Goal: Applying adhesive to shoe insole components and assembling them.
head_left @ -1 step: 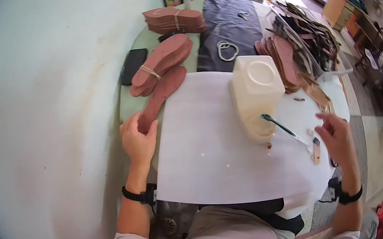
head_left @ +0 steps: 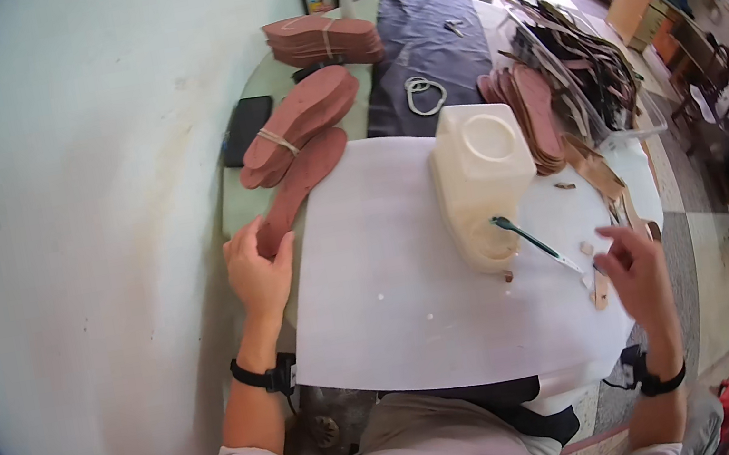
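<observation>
My left hand (head_left: 257, 267) pinches the near end of a single reddish-brown shoe sole (head_left: 309, 174), thumb on one side and fingers on the other. The sole lies at the left edge of the white sheet (head_left: 371, 323), beside a bundle of soles (head_left: 299, 123) held by a rubber band. My right hand (head_left: 633, 264) hovers over the right side of the sheet, fingers bent and apart, with nothing visible in it. Near it lie a green-and-white toothbrush (head_left: 536, 245), leaning against a cream plastic jug (head_left: 472, 180), and a small tan strip (head_left: 600, 292).
Another banded stack of soles (head_left: 324, 44) and a dark wallet-like item (head_left: 250, 129) sit at the far left. More soles (head_left: 539, 116) lean by a clear bin of dark strips (head_left: 593, 64). A whitish cord loop (head_left: 426, 95) rests on dark cloth (head_left: 425, 44). The wall (head_left: 94, 224) stands close on the left.
My right hand has dropped slightly toward the tan strip. My left hand keeps its hold on the sole. The whole view has shifted a little.
</observation>
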`<state>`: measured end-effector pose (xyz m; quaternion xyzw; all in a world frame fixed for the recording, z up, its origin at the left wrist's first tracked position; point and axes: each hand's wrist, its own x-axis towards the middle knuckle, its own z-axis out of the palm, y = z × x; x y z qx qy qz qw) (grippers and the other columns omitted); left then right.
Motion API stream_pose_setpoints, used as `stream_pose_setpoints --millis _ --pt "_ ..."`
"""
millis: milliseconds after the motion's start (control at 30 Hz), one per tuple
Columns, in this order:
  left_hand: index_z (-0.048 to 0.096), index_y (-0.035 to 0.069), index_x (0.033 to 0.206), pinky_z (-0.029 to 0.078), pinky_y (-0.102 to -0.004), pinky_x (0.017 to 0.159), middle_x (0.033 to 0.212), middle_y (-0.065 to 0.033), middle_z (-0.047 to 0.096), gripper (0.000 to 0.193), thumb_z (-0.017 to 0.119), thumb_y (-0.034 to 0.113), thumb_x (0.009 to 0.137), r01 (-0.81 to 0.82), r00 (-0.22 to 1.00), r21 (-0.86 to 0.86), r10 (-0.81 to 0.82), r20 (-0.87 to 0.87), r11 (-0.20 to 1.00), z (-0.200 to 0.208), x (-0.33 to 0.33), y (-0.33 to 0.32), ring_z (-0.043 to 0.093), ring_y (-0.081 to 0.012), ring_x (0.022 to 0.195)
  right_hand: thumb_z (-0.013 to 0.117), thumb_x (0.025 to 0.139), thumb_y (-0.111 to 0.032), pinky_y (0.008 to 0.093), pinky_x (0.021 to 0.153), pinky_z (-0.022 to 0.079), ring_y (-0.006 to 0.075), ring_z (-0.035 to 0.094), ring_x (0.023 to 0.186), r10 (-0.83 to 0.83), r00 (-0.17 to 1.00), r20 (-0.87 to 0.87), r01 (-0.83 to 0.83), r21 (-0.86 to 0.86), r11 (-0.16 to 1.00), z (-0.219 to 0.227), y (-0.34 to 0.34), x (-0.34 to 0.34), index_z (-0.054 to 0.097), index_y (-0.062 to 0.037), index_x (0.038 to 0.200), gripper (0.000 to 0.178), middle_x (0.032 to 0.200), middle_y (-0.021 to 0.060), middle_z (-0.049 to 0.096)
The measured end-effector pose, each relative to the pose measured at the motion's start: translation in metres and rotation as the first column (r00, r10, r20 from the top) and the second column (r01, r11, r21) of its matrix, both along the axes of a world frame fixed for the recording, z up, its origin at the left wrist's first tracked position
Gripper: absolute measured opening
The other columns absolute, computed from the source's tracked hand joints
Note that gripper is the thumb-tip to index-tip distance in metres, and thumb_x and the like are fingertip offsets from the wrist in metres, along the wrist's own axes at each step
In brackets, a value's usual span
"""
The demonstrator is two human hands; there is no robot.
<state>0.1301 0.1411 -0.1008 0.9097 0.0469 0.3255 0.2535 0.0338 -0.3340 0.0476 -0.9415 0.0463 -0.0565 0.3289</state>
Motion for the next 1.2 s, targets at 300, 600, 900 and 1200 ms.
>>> stream_pose_setpoints --millis 300,600,900,1200 --pt "0.068 0.001 0.122 0.051 -0.0436 0.092 0.113 -0.0136 0.072 0.044 0.082 0.022 0.086 -0.003 0.998 0.001 0.003 -0.061 1.000 0.004 -0.002 -0.003 0.062 -0.0338 0.106 0.080 0.082 -0.003 0.0303 0.054 0.044 0.0177 0.054 0.055 -0.074 0.996 0.051 0.074 -0.001 0.997 -0.039 0.028 -0.035 0.067 0.0014 0.123 0.043 0.069 0.0084 0.059" --pt "0.070 0.002 0.120 0.052 -0.0418 0.091 0.109 -0.0126 0.073 0.043 0.083 0.025 0.085 -0.016 1.000 0.040 0.017 -0.020 0.999 -0.007 0.003 0.000 0.063 -0.0323 0.103 0.082 0.083 -0.015 0.0378 0.061 0.050 0.0276 0.062 0.062 -0.054 0.999 -0.004 0.052 -0.207 0.977 -0.053 0.008 -0.022 0.069 -0.0022 0.119 0.040 0.071 0.0104 0.063" --pt "0.071 0.004 0.121 0.053 -0.0397 0.089 0.111 -0.0113 0.074 0.043 0.083 0.027 0.086 -0.054 0.997 -0.005 0.054 -0.063 0.999 -0.008 0.002 0.002 0.064 -0.0288 0.103 0.081 0.083 -0.015 0.0378 0.061 0.051 0.0273 0.064 0.064 0.049 0.997 -0.057 -0.061 -0.224 0.973 -0.053 0.002 -0.012 0.071 -0.0049 0.113 0.033 0.073 0.0096 0.065" --pt "0.071 0.005 0.121 0.053 -0.0381 0.085 0.107 -0.0091 0.073 0.045 0.085 0.025 0.084 -0.062 0.998 -0.019 0.062 -0.031 0.998 -0.009 0.001 -0.004 0.065 -0.0266 0.096 0.080 0.083 -0.013 0.0385 0.062 0.052 0.0285 0.066 0.067 0.047 0.998 -0.047 -0.056 -0.211 0.976 -0.058 -0.004 -0.018 0.072 -0.0066 0.115 0.034 0.078 0.0115 0.068"
